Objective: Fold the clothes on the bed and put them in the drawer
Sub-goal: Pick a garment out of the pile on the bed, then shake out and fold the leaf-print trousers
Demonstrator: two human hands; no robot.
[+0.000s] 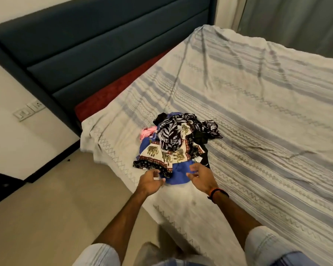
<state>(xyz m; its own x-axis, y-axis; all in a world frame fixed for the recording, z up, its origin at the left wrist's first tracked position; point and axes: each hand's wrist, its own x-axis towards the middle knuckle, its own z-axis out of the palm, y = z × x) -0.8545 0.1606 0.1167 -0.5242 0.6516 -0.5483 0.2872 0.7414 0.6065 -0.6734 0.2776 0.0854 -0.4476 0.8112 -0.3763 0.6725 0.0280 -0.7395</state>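
- Head view: a heap of clothes (173,144) lies unfolded on the bed (258,104), near its left edge and just in front of the person.
- On top of the heap is a black-and-white leaf-print piece (169,135); under it lies an elephant-print cloth (158,156), with a blue garment (178,174) at the near edge and a bit of pink (147,132) at the far left.
- The left hand (150,180) reaches to the near hem of the elephant-print cloth. Its fingers are loosely curled; whether they pinch the hem yet, I cannot tell.
- The right hand (200,177) hovers over the blue garment, fingers spread and relaxed, gripping nothing.
- No drawer shows in this view, so folding looks barely begun.
- To do this step well, I would take one garment only, by two corners or a hem, and lift it clear so the rest do not drag along.
- The open stretch of bedspread to the right of the heap looks a good place to lay it flat and smooth it before folding.
- Tangled pieces are the likely trouble; a gentle shake should free them.
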